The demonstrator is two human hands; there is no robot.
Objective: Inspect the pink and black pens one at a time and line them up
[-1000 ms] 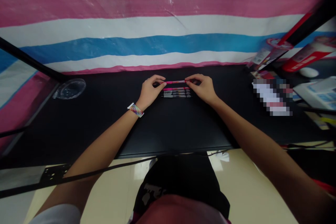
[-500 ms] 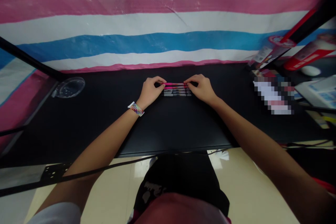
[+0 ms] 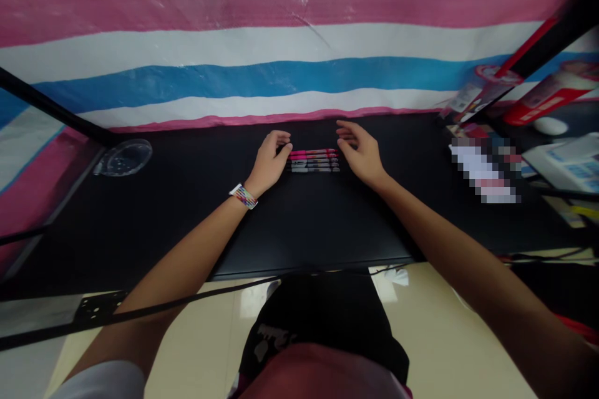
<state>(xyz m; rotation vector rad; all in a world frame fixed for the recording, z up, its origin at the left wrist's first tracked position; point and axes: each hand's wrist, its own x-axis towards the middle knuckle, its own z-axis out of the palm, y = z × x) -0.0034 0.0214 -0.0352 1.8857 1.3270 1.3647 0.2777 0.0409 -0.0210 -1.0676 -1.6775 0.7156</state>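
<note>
Several pens lie side by side in a compact row on the black table (image 3: 299,218), pointing left to right. The far ones are pink pens (image 3: 312,153); the nearer ones are grey and black pens (image 3: 312,165). At the left ends of the row is my left hand (image 3: 270,159), thumb apart from its fingers, holding nothing. My right hand (image 3: 362,151) hovers by the right ends, fingers spread and a small gap from the pens. A colourful woven band (image 3: 244,196) circles my left wrist.
To the left lies a clear plastic lid (image 3: 125,158). On the right stand a cup with a red straw (image 3: 491,84), a red and white container (image 3: 552,95), a white mouse (image 3: 551,126) and a tissue pack (image 3: 568,162). A striped sheet (image 3: 281,78) hangs behind the table.
Both hands have let go of the far pink pen. My right hand has opened and lifted away to the right; my left hand has loosened and drawn slightly left. The pens stay in their row.
</note>
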